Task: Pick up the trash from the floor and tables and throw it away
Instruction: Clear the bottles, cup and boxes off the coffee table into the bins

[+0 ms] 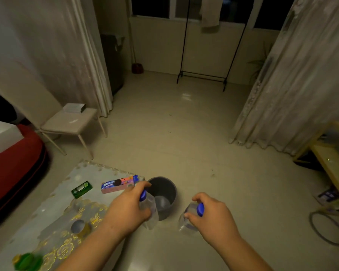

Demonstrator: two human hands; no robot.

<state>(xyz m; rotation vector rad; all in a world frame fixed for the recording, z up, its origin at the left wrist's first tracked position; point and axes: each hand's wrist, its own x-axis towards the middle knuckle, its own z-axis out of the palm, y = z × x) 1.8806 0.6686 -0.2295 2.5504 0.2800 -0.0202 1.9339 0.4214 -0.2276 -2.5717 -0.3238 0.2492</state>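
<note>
Left hand (129, 209) grips a clear plastic bottle, call it left bottle (152, 214), fingers curled round the neck by its blue cap (143, 195); the body hangs down, overlapping the near left edge of the bin in view. Right hand (213, 215) grips a second clear one, right bottle (185, 222), pinched at its blue cap, body tilted down to the left, held over bare floor just right of the bin and apart from it. Dark grey bin (167, 189) stands on the floor between the hands and slightly beyond them, something pale and see-through inside, can't tell what. Low table with a lace floral tablecloth (47, 208) sits at near left: blurry green object (27, 262) on the closest corner, cardboard tube (77, 225) lying mid-cloth, small green box (81, 189) further back, cookie box (117, 185) at the far edge just beside the bin. Right side, a dark ring (327, 227) lies on the floor, a packet (329, 194) beyond it, and a yellow shelf unit (329, 159). Left side, a red cushion (12, 167) with a white box (2, 135) on it, then a pale stool (70, 124) carrying a stack of books (73, 108). Curtains hang both sides, left curtain (67, 55) and right curtain (301, 75). Far end: black clothes rack (204, 76) with a towel (210, 12) hung on it, dark windows behind.
</note>
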